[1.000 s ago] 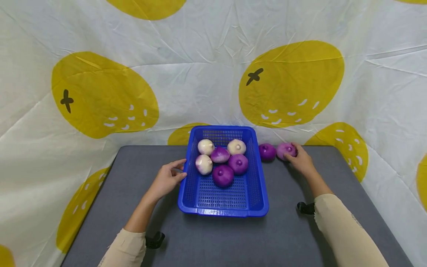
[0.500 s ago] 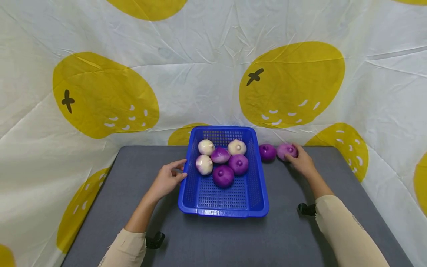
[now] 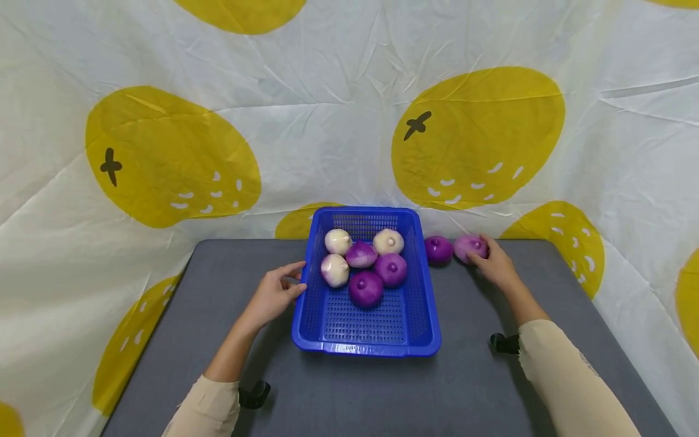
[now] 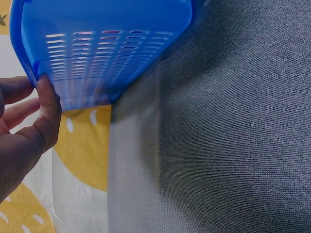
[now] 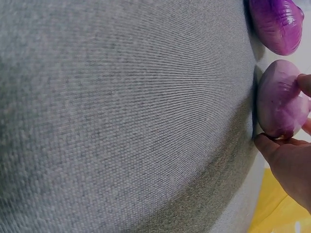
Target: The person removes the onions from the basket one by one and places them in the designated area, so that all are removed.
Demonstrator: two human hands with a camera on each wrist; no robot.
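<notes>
I am looking down at a grey table [image 3: 382, 394] with both sleeved forearms reaching in from the near edge. Nearest on the left, my left hand [image 3: 273, 295] is resting against the left wall of the blue basket [image 3: 327, 340]; the thumb and fingertips are touching the rim, and the left wrist view is showing the fingers [image 4: 46, 111] loosely bent against the slotted blue wall rather than wrapped round it. The basket is sitting at the middle of the table, its near half showing bare mesh.

Further in, six onions are lying in the far half of the basket: a dark purple onion [image 3: 365, 287] nearest, another purple one [image 3: 390, 267] just behind it on the right, a pale onion [image 3: 335, 269] on the left, a lighter purple onion [image 3: 361, 254] between them, and two white onions [image 3: 338, 241] at the far wall.

On the right, outside the basket and near the far edge, my right hand [image 3: 497, 266] is closing its fingers around a light purple onion [image 3: 471, 247]; the right wrist view is showing thumb and fingertip pinching it from both sides while it is resting on the table. Just to its left, a darker loose onion [image 3: 438, 249] is lying beside the basket, close to the held one.

Behind everything, a white cloth with yellow fruit shapes [image 3: 475, 133] is hanging as a backdrop.
</notes>
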